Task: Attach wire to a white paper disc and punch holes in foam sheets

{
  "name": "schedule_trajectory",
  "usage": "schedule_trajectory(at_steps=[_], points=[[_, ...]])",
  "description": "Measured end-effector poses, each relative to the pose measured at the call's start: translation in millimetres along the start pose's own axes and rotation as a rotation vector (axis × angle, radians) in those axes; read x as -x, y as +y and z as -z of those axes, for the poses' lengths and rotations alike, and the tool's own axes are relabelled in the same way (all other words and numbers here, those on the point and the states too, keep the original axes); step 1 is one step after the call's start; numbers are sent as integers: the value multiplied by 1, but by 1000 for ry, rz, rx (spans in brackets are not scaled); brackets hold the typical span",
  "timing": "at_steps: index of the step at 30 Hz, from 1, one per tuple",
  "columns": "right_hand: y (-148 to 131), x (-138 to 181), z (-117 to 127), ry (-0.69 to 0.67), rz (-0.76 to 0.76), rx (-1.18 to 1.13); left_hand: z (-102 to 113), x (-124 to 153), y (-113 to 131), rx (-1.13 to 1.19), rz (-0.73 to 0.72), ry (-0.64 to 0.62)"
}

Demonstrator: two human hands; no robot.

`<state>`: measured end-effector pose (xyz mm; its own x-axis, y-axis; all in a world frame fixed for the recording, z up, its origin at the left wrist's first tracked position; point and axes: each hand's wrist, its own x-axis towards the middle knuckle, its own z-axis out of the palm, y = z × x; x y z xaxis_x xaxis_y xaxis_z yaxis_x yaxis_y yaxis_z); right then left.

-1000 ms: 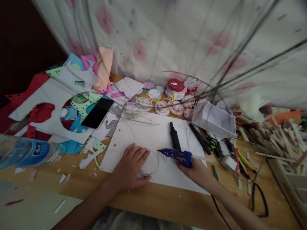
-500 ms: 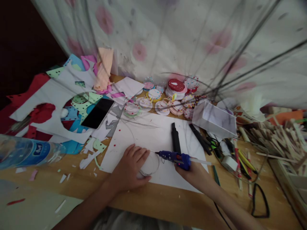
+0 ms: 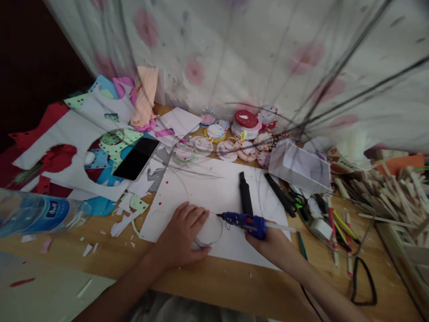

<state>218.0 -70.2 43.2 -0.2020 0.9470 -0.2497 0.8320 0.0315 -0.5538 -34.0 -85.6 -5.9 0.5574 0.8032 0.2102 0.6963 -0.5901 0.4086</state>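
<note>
Left hand (image 3: 181, 237) lies over a clear disc (image 3: 212, 230). The fingers are together on its left half and the thumb is at the near rim, pinning it to the white sheet (image 3: 208, 188). The disc sits at the sheet's near edge, mid-desk (image 3: 234, 281).

Right hand (image 3: 268, 241) is wrapped round the grip of a blue glue gun (image 3: 246, 221). The nozzle points to 9 o'clock, with its tip at the disc's 2 o'clock rim; I cannot tell whether they touch.

Handling, as judged:
- **Disc:** it looks thin, light, stiff and slick, so it would likely skate on paper unless pressed. Hold it with flat fingers on top, or pinch the rim on the side away from the nozzle.
- **Gun:** it looks light and rigid, with a hot tip. Hold it by the handle only.

Around, taken from the disc:
- A black tool (image 3: 246, 199) lies at 1 o'clock, just behind the gun and crowding it.
- A white box (image 3: 300, 167) is at 2, with pens (image 3: 335, 223) and a heap of sticks (image 3: 385, 192) at 3.
- A cord loop (image 3: 363, 281) is at 4.
- Paper rounds (image 3: 231, 134) are at 12.
- A phone (image 3: 136, 158) lies on scraps (image 3: 83, 129) at 10.
- A bottle (image 3: 36, 214) lies at 9, well apart.

Dark strands cross the view.
</note>
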Motion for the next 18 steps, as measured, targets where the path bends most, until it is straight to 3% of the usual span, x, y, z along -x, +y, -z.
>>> schedule_trajectory(at_steps=[18], points=[[1,-3,2,-13,-3,-11,0,0,0,18,9,-15]])
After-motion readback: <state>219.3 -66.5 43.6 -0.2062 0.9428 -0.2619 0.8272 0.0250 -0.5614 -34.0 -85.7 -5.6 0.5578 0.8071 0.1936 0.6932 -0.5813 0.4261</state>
